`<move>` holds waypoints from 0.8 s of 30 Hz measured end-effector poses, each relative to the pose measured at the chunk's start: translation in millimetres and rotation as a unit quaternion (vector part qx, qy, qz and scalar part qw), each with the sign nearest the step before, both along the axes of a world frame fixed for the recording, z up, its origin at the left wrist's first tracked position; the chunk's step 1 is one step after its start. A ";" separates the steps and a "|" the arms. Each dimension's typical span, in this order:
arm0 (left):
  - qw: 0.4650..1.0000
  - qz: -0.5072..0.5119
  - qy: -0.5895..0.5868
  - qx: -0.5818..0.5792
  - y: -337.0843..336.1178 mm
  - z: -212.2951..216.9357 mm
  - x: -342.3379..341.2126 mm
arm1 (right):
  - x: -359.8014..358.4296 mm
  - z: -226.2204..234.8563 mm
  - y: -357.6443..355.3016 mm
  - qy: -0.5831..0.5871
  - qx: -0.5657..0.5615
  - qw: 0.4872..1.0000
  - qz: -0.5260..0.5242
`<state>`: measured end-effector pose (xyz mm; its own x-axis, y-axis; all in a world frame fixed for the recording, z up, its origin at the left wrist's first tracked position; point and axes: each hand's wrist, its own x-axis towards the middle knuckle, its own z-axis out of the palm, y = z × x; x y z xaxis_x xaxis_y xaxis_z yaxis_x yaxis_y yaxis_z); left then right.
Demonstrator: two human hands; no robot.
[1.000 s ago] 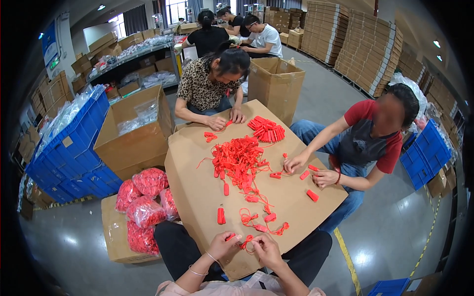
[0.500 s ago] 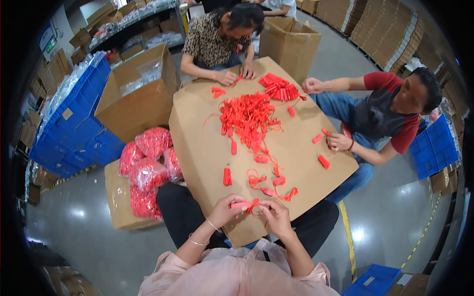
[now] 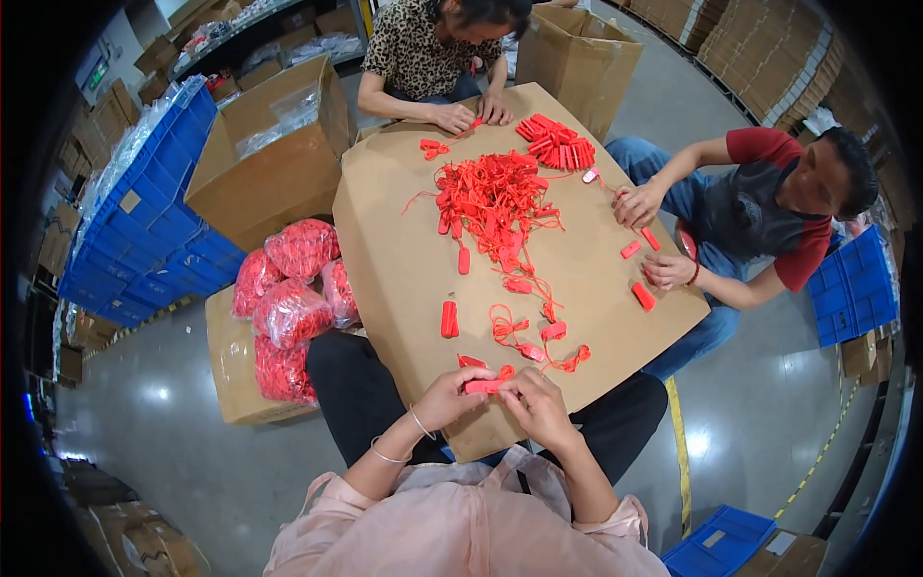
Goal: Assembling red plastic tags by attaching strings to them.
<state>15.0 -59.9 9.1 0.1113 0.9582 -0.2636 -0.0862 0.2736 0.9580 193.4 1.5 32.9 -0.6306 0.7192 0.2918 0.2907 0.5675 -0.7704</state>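
Note:
My left hand (image 3: 450, 398) pinches an oblong red plastic piece (image 3: 484, 387) over the near edge of the cardboard-topped table. Close against it, my right hand (image 3: 540, 409) has its fingertips closed at the piece's other end, where a red cord bunch (image 3: 506, 372) sticks up. Another red piece (image 3: 469, 362) shows just beyond my left fingers; I cannot tell whether it is held or lying. Farther out lie a pair of upright-looking red pieces (image 3: 449, 319) and several corded pieces (image 3: 532, 352). A tangled heap of corded red pieces (image 3: 495, 197) covers the table's middle.
Cardboard (image 3: 385, 250) covers the table. A co-worker (image 3: 423, 58) sits at the far side, another (image 3: 760, 202) at the right, both handling red pieces. Neat red rows (image 3: 558, 144) lie far right. Bagged red goods (image 3: 293, 313), an open carton (image 3: 269, 163) and blue crates (image 3: 144, 212) stand left.
My hands have come closer together around the red piece, and another piece now shows beyond my left fingers. The right-hand co-worker's far hand has moved nearer their other hand. The view has shifted slightly.

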 end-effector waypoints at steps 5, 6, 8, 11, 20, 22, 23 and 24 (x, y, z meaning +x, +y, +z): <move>1.000 -0.020 0.004 -0.015 0.3 1.8 0.8 | -0.8 0.8 1.7 -0.018 0.041 0.999 0.004; 0.999 -0.030 -0.003 -0.016 0.3 1.0 0.2 | -1.2 0.9 1.9 -0.027 0.045 0.999 0.003; 0.999 -0.030 -0.002 -0.013 0.0 0.4 -0.2 | -2.1 3.0 1.4 -0.029 0.045 0.999 0.004; 0.999 -0.033 0.000 -0.012 0.3 0.3 0.5 | -1.7 1.9 1.7 -0.027 0.051 0.998 0.003; 0.999 -0.041 0.018 0.010 0.4 -0.3 3.1 | -2.5 1.4 -0.9 -0.021 0.039 0.999 0.008; 0.999 -0.044 0.024 0.008 1.3 1.2 2.9 | -3.4 1.0 -0.6 -0.018 0.033 0.999 0.011; 0.998 -0.051 0.034 0.002 2.2 0.5 2.7 | -4.0 0.8 -0.1 -0.018 0.038 0.999 0.009; 0.997 -0.058 0.042 -0.004 2.5 -0.5 2.5 | -4.7 0.5 -0.1 -0.019 0.042 0.999 0.007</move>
<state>17.6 -57.4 8.6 0.1979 0.9381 -0.2843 0.0277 0.2846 0.9583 188.7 1.4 33.4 -0.6527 0.6835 0.3269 0.3095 0.6343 -0.7084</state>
